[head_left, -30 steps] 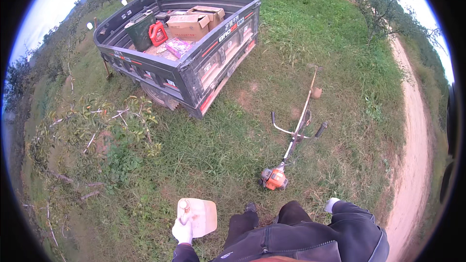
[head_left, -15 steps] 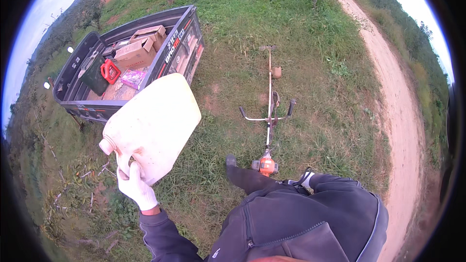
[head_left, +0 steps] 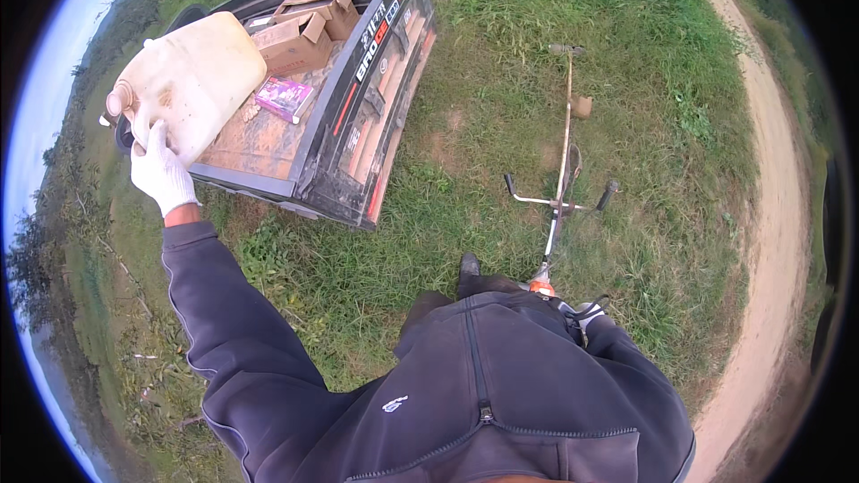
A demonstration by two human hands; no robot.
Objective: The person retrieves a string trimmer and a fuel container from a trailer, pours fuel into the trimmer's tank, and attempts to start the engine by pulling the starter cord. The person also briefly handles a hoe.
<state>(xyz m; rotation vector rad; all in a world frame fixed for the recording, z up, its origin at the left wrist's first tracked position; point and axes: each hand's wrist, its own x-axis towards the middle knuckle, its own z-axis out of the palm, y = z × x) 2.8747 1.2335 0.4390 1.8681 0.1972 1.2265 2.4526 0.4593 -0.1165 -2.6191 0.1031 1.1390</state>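
Observation:
A pale, stained plastic jerry can (head_left: 204,72) is held up over the near left side of a dark cargo bed (head_left: 259,150). My left hand (head_left: 163,174), in a white glove, is closed around its handle, arm stretched out to the left. The can hides part of the bed behind it. My right hand (head_left: 586,315), gloved as well, is low by my right side. My sleeve and a dark cord or strap partly cover it, so its fingers cannot be made out. Just ahead of it, a brush cutter (head_left: 565,125) lies on the grass.
Inside the bed are cardboard boxes (head_left: 300,43) and a purple package (head_left: 284,98). The bed's side wall (head_left: 358,80) rises toward me. The brush cutter's handlebar (head_left: 537,199) spreads across the grass. A dirt track (head_left: 759,170) runs along the right, and branches lie at the lower left.
My left hand has carried the jerry can left and forward, over the bed's side. I have come closer to the bed; the can now covers the red container seen earlier.

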